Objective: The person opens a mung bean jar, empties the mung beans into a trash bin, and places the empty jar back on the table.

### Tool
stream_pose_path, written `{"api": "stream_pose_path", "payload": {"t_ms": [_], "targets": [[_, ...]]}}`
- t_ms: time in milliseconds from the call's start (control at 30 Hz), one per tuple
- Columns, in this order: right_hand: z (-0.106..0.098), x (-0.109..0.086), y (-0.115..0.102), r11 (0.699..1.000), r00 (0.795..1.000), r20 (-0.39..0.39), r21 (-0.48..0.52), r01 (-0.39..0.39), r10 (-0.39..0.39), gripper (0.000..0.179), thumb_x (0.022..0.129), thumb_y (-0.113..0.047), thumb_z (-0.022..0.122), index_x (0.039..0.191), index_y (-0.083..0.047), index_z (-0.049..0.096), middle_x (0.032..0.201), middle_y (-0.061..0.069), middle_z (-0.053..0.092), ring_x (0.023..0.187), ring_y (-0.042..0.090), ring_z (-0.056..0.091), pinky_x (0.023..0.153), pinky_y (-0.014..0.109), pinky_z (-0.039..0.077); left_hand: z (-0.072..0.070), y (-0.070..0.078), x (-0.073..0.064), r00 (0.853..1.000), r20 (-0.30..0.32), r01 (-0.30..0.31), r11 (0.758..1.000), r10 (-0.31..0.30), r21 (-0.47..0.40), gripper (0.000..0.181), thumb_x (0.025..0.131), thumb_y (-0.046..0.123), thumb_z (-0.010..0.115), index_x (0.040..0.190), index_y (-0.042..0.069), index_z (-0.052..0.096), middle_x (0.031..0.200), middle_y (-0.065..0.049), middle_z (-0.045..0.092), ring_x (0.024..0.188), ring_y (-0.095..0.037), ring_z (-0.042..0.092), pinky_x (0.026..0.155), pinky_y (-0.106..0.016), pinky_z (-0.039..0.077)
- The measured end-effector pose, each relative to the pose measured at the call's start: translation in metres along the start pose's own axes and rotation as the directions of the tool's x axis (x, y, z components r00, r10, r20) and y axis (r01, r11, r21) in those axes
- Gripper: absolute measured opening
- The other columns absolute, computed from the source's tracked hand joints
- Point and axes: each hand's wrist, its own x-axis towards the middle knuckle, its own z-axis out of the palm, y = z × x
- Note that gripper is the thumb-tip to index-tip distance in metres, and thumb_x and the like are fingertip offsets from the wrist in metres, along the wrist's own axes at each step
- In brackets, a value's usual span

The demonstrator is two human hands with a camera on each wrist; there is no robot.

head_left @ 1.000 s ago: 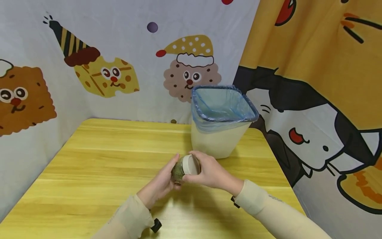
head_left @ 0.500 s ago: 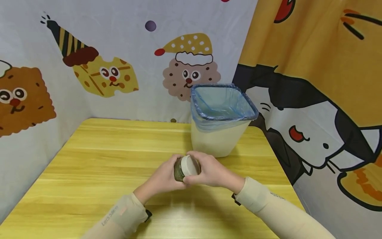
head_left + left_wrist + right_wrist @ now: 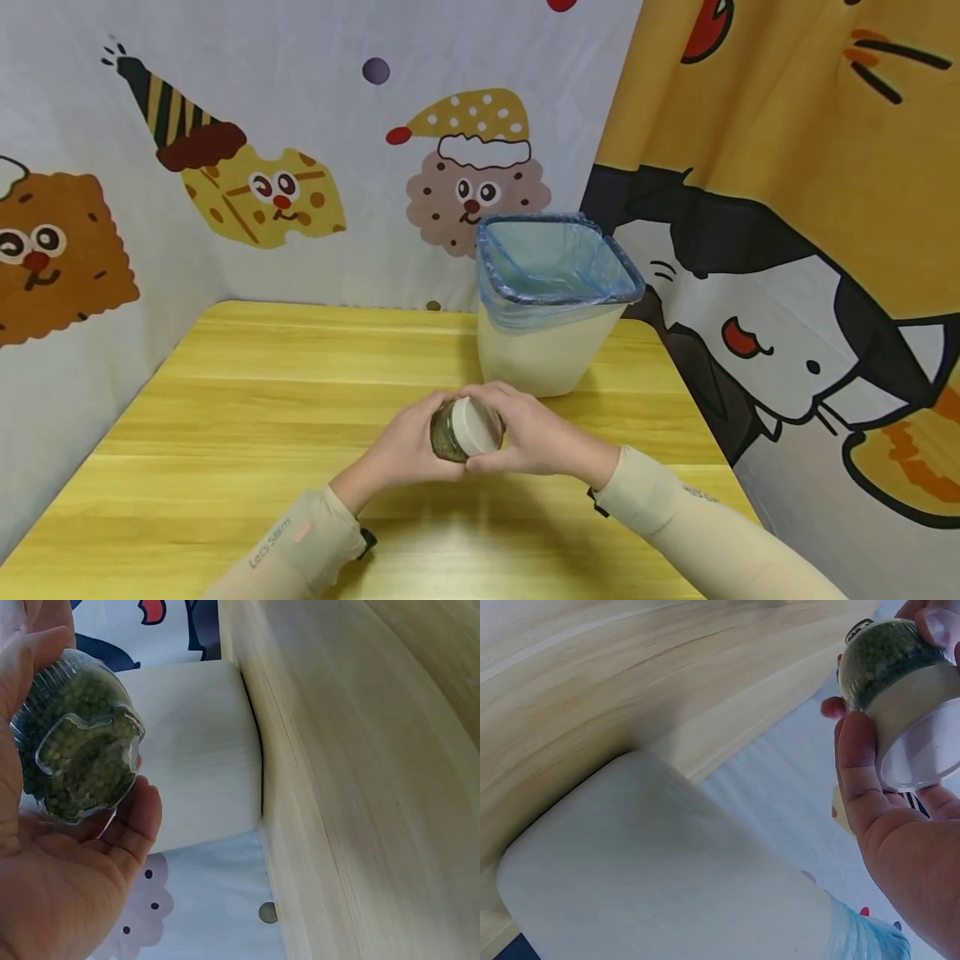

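Note:
A small clear jar point(image 3: 444, 435) with a white lid point(image 3: 480, 427) is held tilted above the table, its lid toward the right. Small green beans or pellets show through the clear wall of the jar point(image 3: 86, 746) in the left wrist view. My left hand point(image 3: 405, 446) grips the jar body, fingers and thumb curled round it. The fingers and thumb of my right hand point(image 3: 534, 433) hold the rim of the lid. In the right wrist view the lid point(image 3: 906, 701) sits against the jar; whether it is loose I cannot tell.
Just beyond the hands stands a cream bin point(image 3: 540, 354) lined with a blue plastic bag point(image 3: 525, 312). The wooden table point(image 3: 285, 392) runs left and toward me. Cartoon-printed cloth point(image 3: 300, 75) hangs behind, with a yellow curtain point(image 3: 787, 108) at the right.
My left hand has turned and shifted its hold round the jar, its wrist moving slightly left. The right hand keeps hold of the lid in nearly the same place.

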Motion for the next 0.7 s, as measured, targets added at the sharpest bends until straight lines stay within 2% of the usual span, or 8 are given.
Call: {"api": "stream_pose_path", "payload": {"t_ms": [133, 267, 400, 567, 700], "targets": [[-0.008, -0.004, 0.001, 1.000, 0.998, -0.057, -0.008, -0.010, 0.010, 0.083, 0.085, -0.033, 0.092, 0.155, -0.012, 0.052, 0.146, 0.008, 0.062, 0.103, 0.015, 0.063, 0.078, 0.026, 0.059, 0.001, -0.004, -0.001, 1.000, -0.022, -0.003, 1.000, 0.003, 0.007, 0.083, 0.068, 0.033, 0.100, 0.138, 0.010, 0.061, 0.125, -0.005, 0.071, 0.105, -0.016, 0.067, 0.089, -0.033, 0.060], [-0.020, -0.010, 0.000, 0.999, 0.993, -0.112, -0.030, -0.042, 0.038, 0.083, 0.082, -0.031, 0.094, 0.154, -0.015, 0.054, 0.145, 0.011, 0.061, 0.099, 0.015, 0.062, 0.075, 0.025, 0.059, 0.001, -0.007, -0.004, 0.999, -0.033, 0.040, 0.999, -0.040, -0.002, 0.089, 0.065, 0.034, 0.101, 0.140, 0.008, 0.061, 0.131, -0.009, 0.070, 0.112, -0.020, 0.068, 0.096, -0.039, 0.061], [-0.035, -0.023, 0.007, 0.992, 0.984, -0.133, -0.043, -0.122, 0.115, 0.084, 0.082, -0.034, 0.095, 0.154, -0.018, 0.054, 0.146, 0.014, 0.060, 0.099, 0.017, 0.063, 0.073, 0.025, 0.059, -0.002, -0.007, -0.006, 0.994, -0.052, 0.094, 0.995, -0.095, -0.015, 0.092, 0.064, 0.031, 0.101, 0.142, 0.007, 0.059, 0.132, -0.011, 0.070, 0.115, -0.024, 0.069, 0.099, -0.044, 0.062], [-0.061, -0.047, 0.030, 0.968, 0.965, -0.098, -0.047, -0.247, 0.242, 0.088, 0.086, -0.043, 0.091, 0.159, -0.015, 0.050, 0.142, 0.015, 0.061, 0.099, 0.019, 0.062, 0.074, 0.027, 0.057, -0.010, -0.011, -0.013, 0.986, -0.071, 0.150, 0.988, -0.152, -0.038, 0.093, 0.066, 0.033, 0.101, 0.144, 0.009, 0.057, 0.133, -0.010, 0.069, 0.117, -0.025, 0.067, 0.098, -0.045, 0.061], [-0.085, -0.067, 0.059, 0.936, 0.936, -0.076, -0.055, -0.348, 0.343, 0.095, 0.089, -0.050, 0.086, 0.162, -0.005, 0.043, 0.137, 0.018, 0.064, 0.094, 0.019, 0.066, 0.072, 0.030, 0.056, -0.016, -0.015, -0.020, 0.980, -0.094, 0.170, 0.984, -0.174, -0.044, 0.091, 0.068, 0.033, 0.101, 0.144, 0.009, 0.057, 0.133, -0.011, 0.069, 0.118, -0.025, 0.067, 0.100, -0.046, 0.060]]}}
